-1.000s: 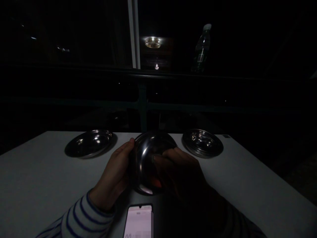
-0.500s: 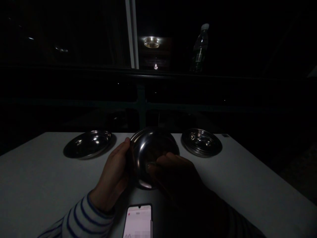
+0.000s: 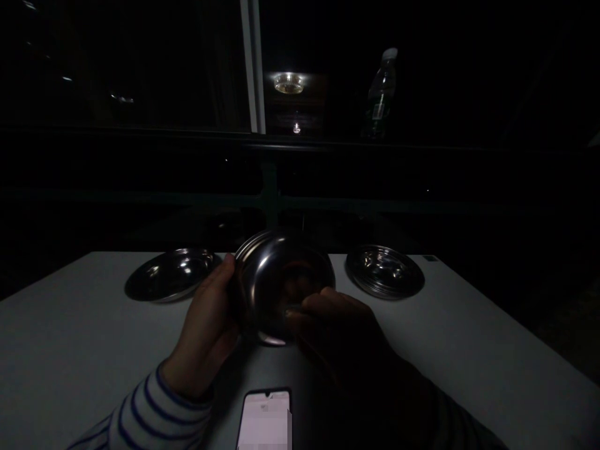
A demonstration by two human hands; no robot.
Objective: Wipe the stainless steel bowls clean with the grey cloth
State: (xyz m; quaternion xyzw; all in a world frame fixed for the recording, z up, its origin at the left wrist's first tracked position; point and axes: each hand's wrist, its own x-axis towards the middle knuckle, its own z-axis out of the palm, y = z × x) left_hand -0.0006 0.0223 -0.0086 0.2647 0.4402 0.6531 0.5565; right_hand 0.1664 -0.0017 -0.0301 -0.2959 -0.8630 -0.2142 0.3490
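A shiny metal bowl [image 3: 267,275] is tilted up over the middle of the table. My left hand [image 3: 210,319] grips it by its left side, with the thumb up along the edge and the other fingers mostly hidden behind. In deep shadow, my right hand [image 3: 337,319] is closed in a pinch in front of the bowl's lower right part. Something small and pale shows at its fingertips, too dark to name. Whether those fingertips touch the metal I cannot tell. Below the bowl, a phone [image 3: 265,422] with a lit screen lies on the table.
On the white table [image 3: 103,350], a shallow metal dish [image 3: 171,275] stands at the left and a stack of metal bowls [image 3: 384,272] at the right. Behind the table, a plastic bottle [image 3: 382,94] stands higher up near a dark window with a pale frame [image 3: 254,69].
The bowl and my left hand have shifted slightly left and up. My right hand stays closed in front of the bowl, moved only a little. The view has shifted slightly.
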